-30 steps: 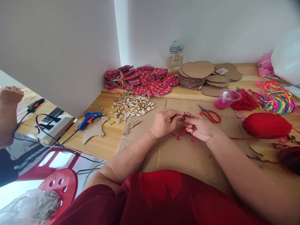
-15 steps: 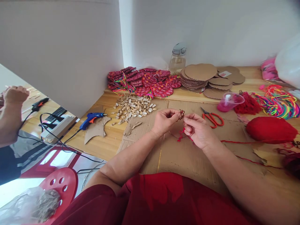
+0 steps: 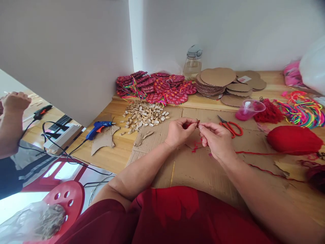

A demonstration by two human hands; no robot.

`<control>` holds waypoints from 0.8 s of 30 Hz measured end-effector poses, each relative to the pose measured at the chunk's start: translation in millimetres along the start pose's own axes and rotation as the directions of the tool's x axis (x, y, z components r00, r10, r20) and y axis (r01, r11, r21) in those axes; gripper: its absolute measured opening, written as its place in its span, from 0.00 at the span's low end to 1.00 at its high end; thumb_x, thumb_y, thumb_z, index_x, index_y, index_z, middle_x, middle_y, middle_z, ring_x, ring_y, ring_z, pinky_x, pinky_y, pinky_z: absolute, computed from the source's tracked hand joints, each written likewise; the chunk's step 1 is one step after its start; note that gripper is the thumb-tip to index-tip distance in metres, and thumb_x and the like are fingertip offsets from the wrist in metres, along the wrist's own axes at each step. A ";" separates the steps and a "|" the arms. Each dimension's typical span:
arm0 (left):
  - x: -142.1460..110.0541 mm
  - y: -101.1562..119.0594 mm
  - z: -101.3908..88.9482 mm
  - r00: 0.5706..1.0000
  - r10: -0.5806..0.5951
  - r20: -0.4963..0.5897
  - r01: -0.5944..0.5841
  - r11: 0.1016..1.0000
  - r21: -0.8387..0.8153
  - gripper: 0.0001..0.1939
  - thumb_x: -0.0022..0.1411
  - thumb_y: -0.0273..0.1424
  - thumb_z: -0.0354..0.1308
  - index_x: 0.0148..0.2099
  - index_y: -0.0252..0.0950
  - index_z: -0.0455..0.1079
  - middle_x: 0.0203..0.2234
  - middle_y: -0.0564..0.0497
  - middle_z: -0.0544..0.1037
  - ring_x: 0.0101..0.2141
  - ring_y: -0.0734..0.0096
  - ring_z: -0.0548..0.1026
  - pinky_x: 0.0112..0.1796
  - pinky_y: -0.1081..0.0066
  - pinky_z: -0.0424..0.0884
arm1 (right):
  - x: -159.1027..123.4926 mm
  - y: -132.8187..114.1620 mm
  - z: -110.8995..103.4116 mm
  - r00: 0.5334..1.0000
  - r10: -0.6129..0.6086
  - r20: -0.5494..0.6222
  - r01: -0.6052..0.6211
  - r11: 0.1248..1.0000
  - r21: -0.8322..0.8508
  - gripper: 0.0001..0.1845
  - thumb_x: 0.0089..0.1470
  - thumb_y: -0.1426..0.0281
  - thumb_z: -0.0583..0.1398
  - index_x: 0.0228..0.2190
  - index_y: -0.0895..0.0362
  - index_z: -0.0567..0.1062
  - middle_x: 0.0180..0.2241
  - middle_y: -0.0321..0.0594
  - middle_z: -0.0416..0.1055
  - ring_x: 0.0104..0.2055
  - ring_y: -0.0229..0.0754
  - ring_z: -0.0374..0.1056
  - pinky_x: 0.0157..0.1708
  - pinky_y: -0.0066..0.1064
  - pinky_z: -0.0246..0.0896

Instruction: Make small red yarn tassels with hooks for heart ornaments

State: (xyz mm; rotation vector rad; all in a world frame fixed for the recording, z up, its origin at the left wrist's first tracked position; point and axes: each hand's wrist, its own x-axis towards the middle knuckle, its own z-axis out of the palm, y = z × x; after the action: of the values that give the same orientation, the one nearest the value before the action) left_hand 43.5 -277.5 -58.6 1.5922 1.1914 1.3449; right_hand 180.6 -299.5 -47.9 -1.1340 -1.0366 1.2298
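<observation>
Over the cardboard, both hands meet fingertip to fingertip. My left hand (image 3: 179,131) pinches a small dark reddish-brown curly piece (image 3: 197,122) between thumb and forefinger; something red shows inside its curled fingers. My right hand (image 3: 215,137) is closed in a pinch at the piece's right side, its fingertips against it. Whether a thread is also between them is too small to tell. Red yarn scraps (image 3: 196,147) lie beneath the hands. Red-handled scissors (image 3: 231,127) rest just beyond my right hand, blades partly apart. A red yarn ball (image 3: 294,140) sits to the right, its strand running toward my right wrist.
Peanut shells (image 3: 144,116) are heaped at left, near a blue glue gun (image 3: 99,130) on torn cardboard. Behind are decorated pink pieces (image 3: 175,96), stacked cardboard discs (image 3: 215,77), a bottle (image 3: 193,62), a plastic cup (image 3: 251,110) and colourful cords (image 3: 304,110). Another person's arm (image 3: 10,125) is far left.
The curly piece has sunk lower between my fingertips and less of it shows. My right hand has shifted slightly, with its fingertips now against the piece.
</observation>
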 end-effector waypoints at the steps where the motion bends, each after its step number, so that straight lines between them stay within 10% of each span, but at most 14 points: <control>1: -0.8 1.3 -0.7 0.999 0.041 -0.002 -0.041 0.998 0.044 0.07 0.58 0.31 0.60 0.37 0.32 0.77 0.31 0.47 0.81 0.29 0.75 0.77 0.33 0.74 0.72 | 0.1 -0.5 -0.5 1.000 0.012 -0.005 -0.012 1.000 -0.002 0.11 0.45 0.63 0.68 0.29 0.57 0.77 0.16 0.30 0.66 0.10 0.28 0.55 0.09 0.22 0.47; 12: -7.3 5.4 -0.7 0.933 0.348 0.089 -0.356 0.865 0.353 0.06 0.60 0.27 0.58 0.36 0.35 0.77 0.31 0.50 0.82 0.30 0.73 0.78 0.35 0.73 0.72 | 3.9 -3.4 -1.5 0.985 0.158 -0.074 -0.152 0.985 0.082 0.18 0.38 0.59 0.72 0.22 0.56 0.72 0.09 0.27 0.60 0.06 0.28 0.47 0.04 0.22 0.38; 24: -7.1 3.3 2.1 0.992 0.059 0.108 -0.075 0.986 0.150 0.08 0.59 0.32 0.59 0.35 0.34 0.76 0.29 0.50 0.81 0.29 0.76 0.75 0.32 0.75 0.69 | 3.3 -7.3 1.3 0.979 0.190 -0.067 -0.178 0.972 0.154 0.20 0.33 0.61 0.73 0.26 0.56 0.72 0.08 0.23 0.59 0.06 0.27 0.46 0.03 0.20 0.36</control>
State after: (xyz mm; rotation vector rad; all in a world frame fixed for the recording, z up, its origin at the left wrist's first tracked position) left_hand 46.0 -285.2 -58.2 1.8026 1.2126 1.2208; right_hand 180.7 -296.1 -40.5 -1.1748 -0.7791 1.3711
